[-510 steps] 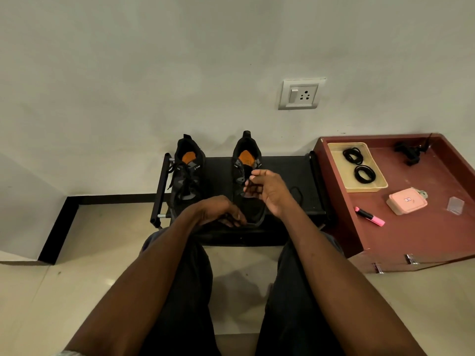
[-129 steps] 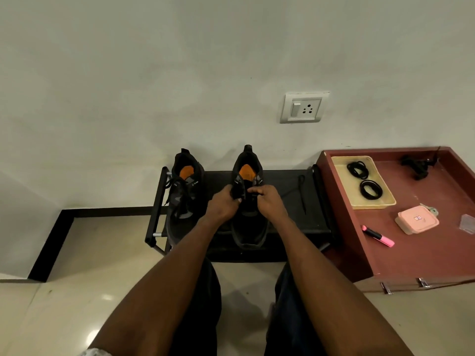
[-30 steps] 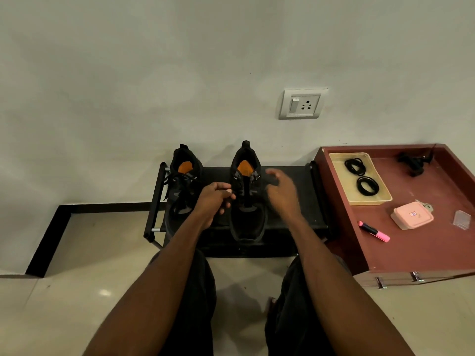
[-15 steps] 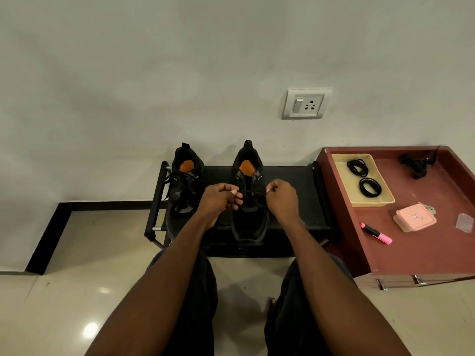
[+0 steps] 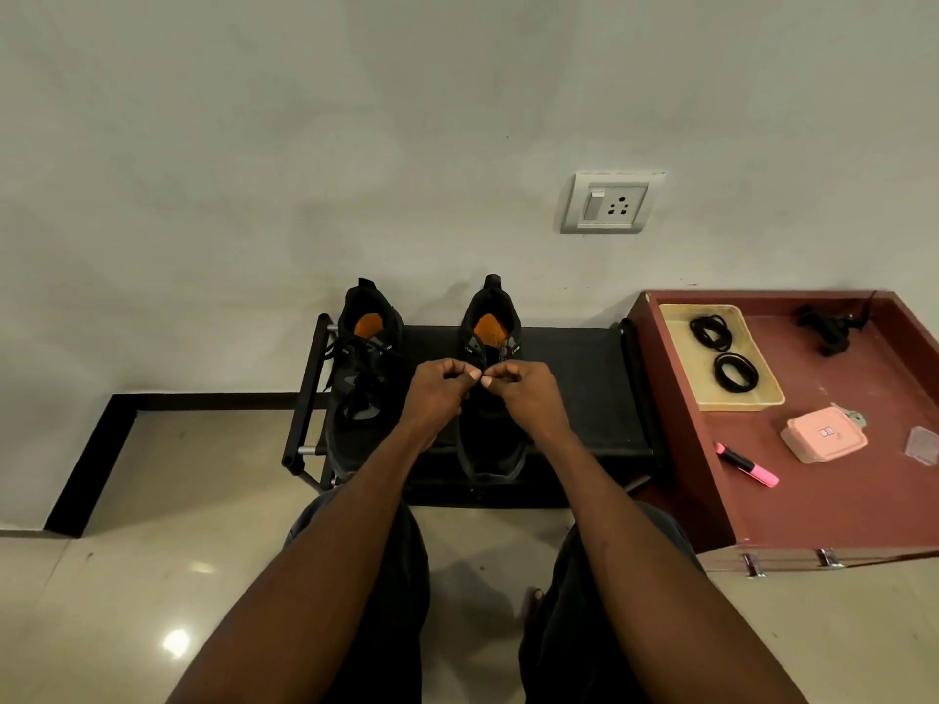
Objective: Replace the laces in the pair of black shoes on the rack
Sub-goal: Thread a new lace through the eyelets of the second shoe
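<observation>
Black shoes sit side by side on the rack: the right shoe lies directly under our hands, the left shoe just beyond our left hand. Both that hand and our right hand are curled, fingertips nearly meeting over the right shoe's tongue; we seem to pinch its lace, though the lace itself is too dark to make out. Beyond our right hand, a cream tray holds coiled black laces.
</observation>
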The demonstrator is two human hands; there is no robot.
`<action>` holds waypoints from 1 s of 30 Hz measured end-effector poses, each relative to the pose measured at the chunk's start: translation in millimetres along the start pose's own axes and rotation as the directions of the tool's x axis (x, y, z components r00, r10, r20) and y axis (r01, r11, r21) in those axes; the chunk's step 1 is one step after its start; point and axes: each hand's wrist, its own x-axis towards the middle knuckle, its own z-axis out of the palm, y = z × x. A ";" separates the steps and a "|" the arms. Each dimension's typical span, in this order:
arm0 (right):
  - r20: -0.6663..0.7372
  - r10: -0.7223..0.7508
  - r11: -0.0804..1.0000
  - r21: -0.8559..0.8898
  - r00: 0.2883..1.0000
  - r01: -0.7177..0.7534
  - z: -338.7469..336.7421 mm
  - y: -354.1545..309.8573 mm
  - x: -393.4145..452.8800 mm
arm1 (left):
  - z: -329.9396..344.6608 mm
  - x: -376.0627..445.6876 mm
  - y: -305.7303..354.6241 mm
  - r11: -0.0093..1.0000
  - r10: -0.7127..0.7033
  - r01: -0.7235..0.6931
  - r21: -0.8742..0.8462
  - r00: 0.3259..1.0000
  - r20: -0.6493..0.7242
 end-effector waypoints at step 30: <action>0.005 0.167 0.984 0.062 0.986 -0.167 14.0 12.6 39.7 | 10.8 38.2 -25.1 0.995 -0.071 0.079 0.054 0.988 -0.135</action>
